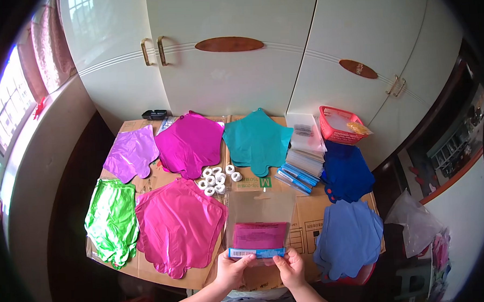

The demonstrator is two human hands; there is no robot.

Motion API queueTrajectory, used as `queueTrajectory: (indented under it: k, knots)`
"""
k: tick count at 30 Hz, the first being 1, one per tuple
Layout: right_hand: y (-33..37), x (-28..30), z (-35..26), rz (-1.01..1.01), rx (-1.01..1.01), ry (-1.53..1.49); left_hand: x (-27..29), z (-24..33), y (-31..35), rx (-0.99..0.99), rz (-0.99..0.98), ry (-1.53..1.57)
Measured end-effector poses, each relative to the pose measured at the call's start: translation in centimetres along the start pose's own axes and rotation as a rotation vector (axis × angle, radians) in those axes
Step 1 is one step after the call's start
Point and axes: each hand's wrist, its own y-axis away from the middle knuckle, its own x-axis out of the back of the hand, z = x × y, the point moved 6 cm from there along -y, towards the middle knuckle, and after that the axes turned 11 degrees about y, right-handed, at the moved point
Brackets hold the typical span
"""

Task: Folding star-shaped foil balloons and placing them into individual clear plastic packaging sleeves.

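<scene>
A clear plastic bag (260, 208) with a blue label strip along its near edge is held at the front of the table. Inside it lies a folded magenta piece (261, 235). My left hand (233, 269) pinches the bag's near left corner, thumb on top of the label. On the near right corner my right hand (290, 266) grips in the same way. Left of the bag is a pile of flat pink foil balloons (181, 224). Several small white rolls (220, 178) are clustered just beyond it.
Flat foil balloons lie around: green (111, 219), lilac (131, 154), purple (190, 143), teal (258, 142), dark blue (348, 170) and light blue (348, 241). Stacked clear bags (302, 167) and a red basket (341, 124) stand at back right. Cardboard (304, 205) covers the table.
</scene>
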Motion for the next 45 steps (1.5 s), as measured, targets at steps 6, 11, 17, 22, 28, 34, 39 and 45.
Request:
queueTrajectory:
  k: [6,11,17,22,28,34,39,45]
  knots:
    - [1.1,-1.6,1.6,0.078,-0.041,-0.05,0.2,-1.1,-0.2,-0.031,-0.052,0.2]
    - [-0.1,2.3,0.4,-0.236,-0.031,-0.022,0.5,2.5,0.4,-0.143,-0.135,-0.121]
    - [-4.9,5.1,-8.1,-0.154,0.005,0.15,1.6,4.9,0.8,-0.094,-0.187,-0.334]
    - [-5.9,5.0,-8.4,-0.2,-0.161,0.207,2.2,5.0,0.8,-0.039,-0.196,-0.329]
    - [-5.6,4.8,-7.5,-0.238,-0.222,-0.099,2.8,4.7,0.4,0.058,-0.212,-0.254]
    - [-5.1,4.1,-7.3,-0.168,-0.309,-0.138,2.5,5.0,0.1,0.085,-0.242,-0.224]
    - [-5.5,4.5,-9.0,-0.17,0.011,0.331,2.2,5.7,0.3,0.066,-0.172,-0.315]
    - [-4.9,3.8,-11.0,-0.035,0.184,0.617,1.8,6.0,0.3,0.028,-0.178,-0.332]
